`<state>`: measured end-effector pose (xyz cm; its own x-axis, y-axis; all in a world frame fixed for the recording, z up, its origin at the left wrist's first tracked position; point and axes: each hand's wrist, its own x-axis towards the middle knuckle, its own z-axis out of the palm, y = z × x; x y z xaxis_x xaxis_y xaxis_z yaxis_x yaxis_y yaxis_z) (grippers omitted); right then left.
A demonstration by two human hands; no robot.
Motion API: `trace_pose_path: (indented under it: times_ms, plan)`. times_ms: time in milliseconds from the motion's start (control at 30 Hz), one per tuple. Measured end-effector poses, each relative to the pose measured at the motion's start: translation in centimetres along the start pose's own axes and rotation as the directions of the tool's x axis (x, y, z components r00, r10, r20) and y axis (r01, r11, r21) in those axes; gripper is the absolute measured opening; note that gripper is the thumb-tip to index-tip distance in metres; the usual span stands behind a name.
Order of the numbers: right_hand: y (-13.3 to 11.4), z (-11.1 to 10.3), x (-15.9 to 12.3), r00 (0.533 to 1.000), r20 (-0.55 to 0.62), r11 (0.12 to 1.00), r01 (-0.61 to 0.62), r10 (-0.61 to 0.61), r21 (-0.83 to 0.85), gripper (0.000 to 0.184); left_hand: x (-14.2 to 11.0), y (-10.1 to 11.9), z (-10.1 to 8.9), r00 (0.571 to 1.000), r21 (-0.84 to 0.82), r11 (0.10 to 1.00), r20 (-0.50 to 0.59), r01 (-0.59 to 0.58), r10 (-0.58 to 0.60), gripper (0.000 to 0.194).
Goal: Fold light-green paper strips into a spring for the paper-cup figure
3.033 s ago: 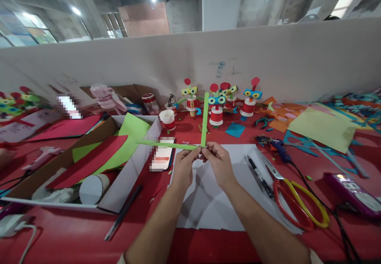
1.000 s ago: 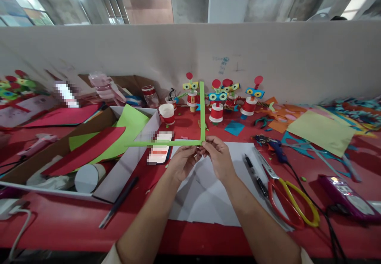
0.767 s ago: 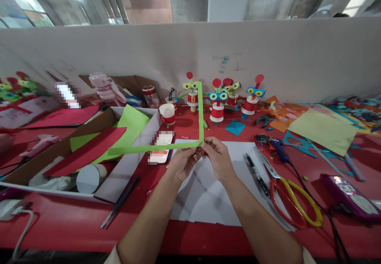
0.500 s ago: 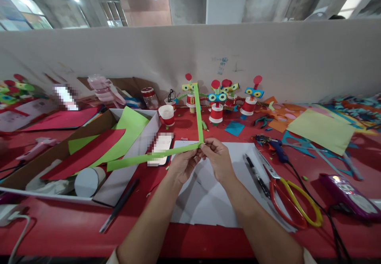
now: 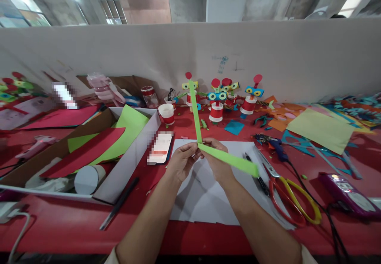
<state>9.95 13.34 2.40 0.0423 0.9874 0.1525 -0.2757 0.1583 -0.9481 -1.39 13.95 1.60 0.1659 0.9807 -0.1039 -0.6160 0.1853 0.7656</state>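
Note:
Bright green paper strips [image 5: 195, 113] meet in a corner over the white paper sheets [image 5: 205, 200]. One length stands up toward the paper figures, and the other length [image 5: 229, 158] slants down to the right across my right hand. My left hand [image 5: 181, 161] pinches the corner between thumb and fingers. On the other side of that corner, my right hand [image 5: 216, 168] is closed on it too, its fingers partly covered by the strip. Whether this is one folded strip or two joined ones I cannot tell.
Scissors [image 5: 293, 200] and a black pen [image 5: 262, 186] lie right of the sheets, near a blue glue gun [image 5: 275, 147]. At left stand a box [image 5: 127, 168] of coloured paper and a phone [image 5: 161, 147]. Several cup figures [image 5: 216, 111] line the back.
The strip length that pointed left over the phone has swung across to the right, over my right hand. The upright length now leans slightly left. Both hands stay at the corner.

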Motion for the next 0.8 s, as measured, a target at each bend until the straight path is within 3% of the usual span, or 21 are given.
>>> trace_pose_path:
  times_ms: [233,433,600,800]
  plan:
    - [0.1,0.0,-0.1,0.998,-0.030,0.984,0.045,-0.051,-0.171,0.014,0.0,0.3,0.0,0.998,0.051,0.997,-0.029,-0.051,0.052,0.025]
    - [-0.3,0.1,-0.2,0.992,0.076,0.981,0.116,-0.105,-0.158,0.013,-0.3,0.2,0.6,0.980,0.078,0.989,-0.141,-0.129,0.139,0.026]
    - [0.4,0.0,0.1,1.000,0.022,0.992,-0.004,0.007,-0.125,0.017,0.0,-0.4,0.6,0.957,0.060,0.983,-0.223,-0.176,0.185,0.022]
    - [1.4,0.0,0.6,0.986,-0.112,0.993,-0.121,0.120,-0.004,0.017,0.6,-0.7,0.1,0.956,-0.040,0.996,-0.286,-0.083,0.068,0.019]
